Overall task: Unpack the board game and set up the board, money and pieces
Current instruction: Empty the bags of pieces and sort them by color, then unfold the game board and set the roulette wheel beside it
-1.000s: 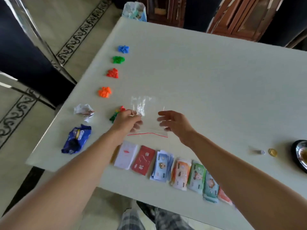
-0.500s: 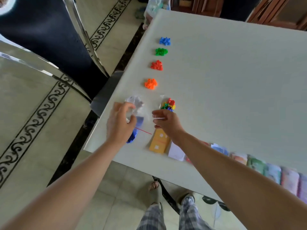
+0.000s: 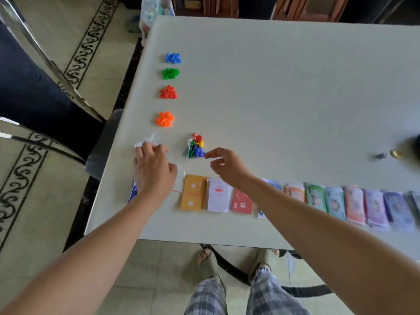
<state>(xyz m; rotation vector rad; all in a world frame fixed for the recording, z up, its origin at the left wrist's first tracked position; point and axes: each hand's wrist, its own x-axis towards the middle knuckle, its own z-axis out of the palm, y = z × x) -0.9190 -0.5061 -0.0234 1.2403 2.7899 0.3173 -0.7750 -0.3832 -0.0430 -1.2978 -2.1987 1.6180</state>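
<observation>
My left hand [image 3: 154, 169] grips an empty clear zip bag [image 3: 180, 179] with a red seal line, low over the table's near left corner. My right hand [image 3: 225, 165] hovers with loosely curled fingers, its index fingertip at the edge of a small bag of mixed coloured pawns [image 3: 196, 146]. Blue [image 3: 173, 58], green [image 3: 170, 73], red [image 3: 168, 92] and orange [image 3: 165, 119] piles of small pieces line the left side. Orange [image 3: 193, 193], white [image 3: 218, 195] and red [image 3: 242, 202] card stacks and a row of money stacks [image 3: 354, 204] run along the near edge.
A crumpled white wrapper [image 3: 147, 140] lies just beyond my left hand, and a blue wrapper [image 3: 133, 192] peeks out under my wrist. A die [image 3: 381, 155], a coin [image 3: 394, 153] and a dark dish [image 3: 412, 144] sit at the right. A chair [image 3: 97, 142] stands at the table's left edge [image 3: 118, 160].
My left hand carried the clear bag left to the table's corner by the wrappers. My right hand let go of that bag and moved to the bag of pawns.
</observation>
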